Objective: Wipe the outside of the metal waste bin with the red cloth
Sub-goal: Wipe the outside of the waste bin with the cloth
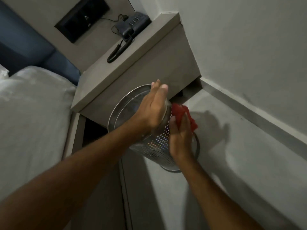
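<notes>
We are gripping the metal waste bin (154, 146) at its rim with our left hand (153, 107), our right hand (180, 135) fingers pressing the red cloth (180, 113) against its far right side. The bedside cabinet (132, 63), carrying a telephone (131, 25), is crowding it on the far side, the bed (29, 110) lying left.

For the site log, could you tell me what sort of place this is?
Probably a hotel bedroom: a bed with white linen, a bedside unit carrying a corded telephone, and a small metal waste bin.
</notes>
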